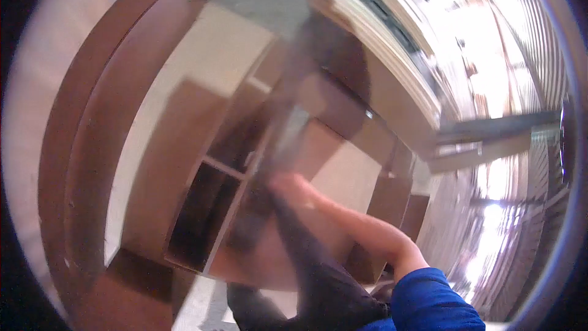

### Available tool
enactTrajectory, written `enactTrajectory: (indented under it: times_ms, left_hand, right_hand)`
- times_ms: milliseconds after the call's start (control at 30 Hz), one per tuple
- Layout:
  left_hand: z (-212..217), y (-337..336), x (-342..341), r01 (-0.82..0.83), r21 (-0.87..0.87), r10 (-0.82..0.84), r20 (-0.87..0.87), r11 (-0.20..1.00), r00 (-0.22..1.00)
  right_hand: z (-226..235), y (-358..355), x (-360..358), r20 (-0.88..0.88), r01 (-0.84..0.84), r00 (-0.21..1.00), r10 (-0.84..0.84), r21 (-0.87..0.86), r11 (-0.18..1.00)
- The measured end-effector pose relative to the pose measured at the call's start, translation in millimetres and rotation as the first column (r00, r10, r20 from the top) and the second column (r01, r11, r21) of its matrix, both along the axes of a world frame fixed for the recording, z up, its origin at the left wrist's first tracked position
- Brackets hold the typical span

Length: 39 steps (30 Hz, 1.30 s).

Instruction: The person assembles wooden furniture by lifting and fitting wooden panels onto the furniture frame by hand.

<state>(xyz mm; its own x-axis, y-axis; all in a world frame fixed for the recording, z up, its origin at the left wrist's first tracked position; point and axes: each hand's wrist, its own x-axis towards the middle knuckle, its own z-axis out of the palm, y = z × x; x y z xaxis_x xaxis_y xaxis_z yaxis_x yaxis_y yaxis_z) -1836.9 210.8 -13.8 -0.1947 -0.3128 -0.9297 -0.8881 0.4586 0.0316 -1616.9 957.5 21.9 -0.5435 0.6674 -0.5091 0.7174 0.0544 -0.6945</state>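
- Right hand: strongly blurred at centre, at the end of a bare forearm below a blue sleeve; overlapping in view the knee of a dark trouser leg, with contact uncertain.
- State of the grip: fingers lost in motion blur — cannot tell how far open, or whether closed on anything. Left hand out of view.
- Location of the nearest piece: brown cabinet frame, just beside the right hand, toward the left in view; divided by a cross-rail, with a dark recess below and a small pale fitting near the junction.
- Surroundings: broad brown board and long brown panel to the left; pale panel to the right of the hand; pale stacked boards at upper right.
- Probable handling: stiff and fairly heavy, judging by the board-like faces; perhaps slippery on the smooth sides, and prone to chipping at corners.
- Suggested hold: by the outer long edges, both hands well apart and palms flat — not by the thin cross-rail or the small fitting, both likely weaker.
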Motion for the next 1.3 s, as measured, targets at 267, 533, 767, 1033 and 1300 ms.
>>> enactTrajectory:
  times_ms: [267, 533, 767, 1033, 1300]
  left_hand:
    - [197.0, 108.1, 13.2, 0.085, 0.007, -0.086, 0.06, 0.996, 0.995]
    - [244.0, 360.4, 39.4, 0.805, 0.172, -0.802, -0.107, 0.567, 0.588]
    - [255.6, 663.5, 134.3, 0.914, 0.269, -0.52, -0.758, 0.303, 0.395]
    - [300.7, 735.1, 213.0, 0.962, 0.273, -0.682, -0.702, 0.009, 0.206]
    - [209.6, 755.7, 235.4, 0.926, 0.174, -0.803, -0.568, -0.334, -0.183]
  right_hand:
    - [40.6, -147.9, 156.1, 0.266, -0.396, 0.825, 0.499, -0.357, 0.846]
    - [211.5, -122.2, 399.8, 0.364, -0.033, 0.918, 0.158, -0.326, 0.945]
    - [129.3, -133.9, 613.8, 0.57, 0.474, 0.641, -0.514, 0.232, 0.849]
    - [157.4, -81.4, 628.5, 0.001, 0.877, 0.183, -0.983, -0.453, 0.163]
    - [142.9, -270.6, 638.6, 0.492, 0.573, 0.69, -0.531, 0.077, 0.816]
